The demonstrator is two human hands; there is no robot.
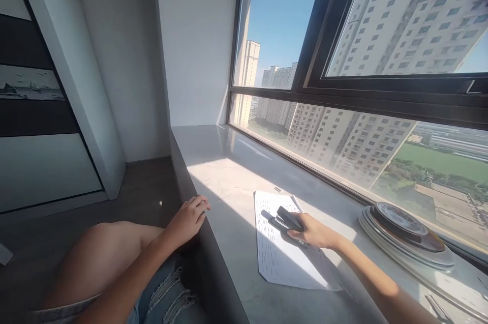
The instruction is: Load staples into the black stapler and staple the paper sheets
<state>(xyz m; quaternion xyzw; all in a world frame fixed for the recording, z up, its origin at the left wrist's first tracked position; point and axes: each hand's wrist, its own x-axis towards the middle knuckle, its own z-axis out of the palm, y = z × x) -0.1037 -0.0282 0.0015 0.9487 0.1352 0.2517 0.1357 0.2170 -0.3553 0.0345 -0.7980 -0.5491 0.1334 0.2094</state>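
My right hand [314,230] is closed around a dark stapler [285,219], which rests over the printed sheets of paper [276,265] on the windowsill. The stapler's jaws point left and look parted; its rear is hidden in my palm. Text lines run down the left part of the paper, and sunlight crosses it with my hand's shadow. At the sill's front edge, my left hand [188,219] holds nothing, its fingers loosely bent and slightly apart. It is well to the left of the paper.
A stack of plates [404,247] stands on the right of the pale stone windowsill [224,186], close to the window. A tiny strip-like piece [277,189] lies just beyond the paper. Metal utensils [438,308] are at the lower right. My bare knee [102,247] is beside the sill.
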